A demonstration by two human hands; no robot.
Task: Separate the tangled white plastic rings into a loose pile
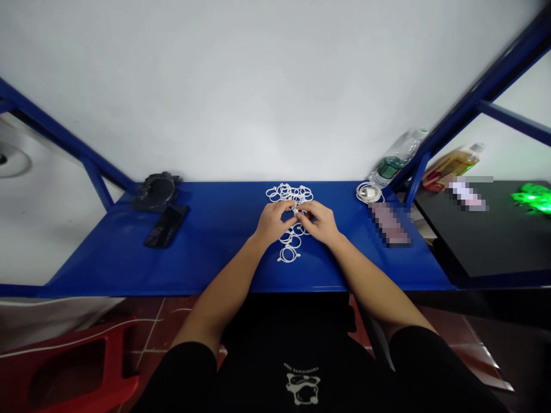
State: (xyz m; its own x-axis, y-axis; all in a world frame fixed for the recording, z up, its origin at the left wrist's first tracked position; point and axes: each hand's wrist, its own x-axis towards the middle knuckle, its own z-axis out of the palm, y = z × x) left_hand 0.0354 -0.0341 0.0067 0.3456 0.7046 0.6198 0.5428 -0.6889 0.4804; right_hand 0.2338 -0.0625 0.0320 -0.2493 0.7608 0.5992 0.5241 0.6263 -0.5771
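Observation:
White plastic rings with small tabs lie in the middle of the blue tabletop (215, 241), with a tangled cluster (284, 192) just beyond my fingers and several more rings (295, 235) on the near side. One separate-looking ring (279, 260) is closest to the table's front edge. Over the rings, my left hand (271, 222) and my right hand (321, 222) meet with fingertips pinched around a small white plastic ring piece (295, 211). My fingers partly cover that piece, so its full shape is hidden.
A black phone (167, 226) and a crumpled dark bag (155, 191) sit on the left. At right are a coiled white cable (369, 193), a plastic bottle (394, 163) and a blurred-out flat object (391, 225). Blue metal posts (98, 182) rise at both sides.

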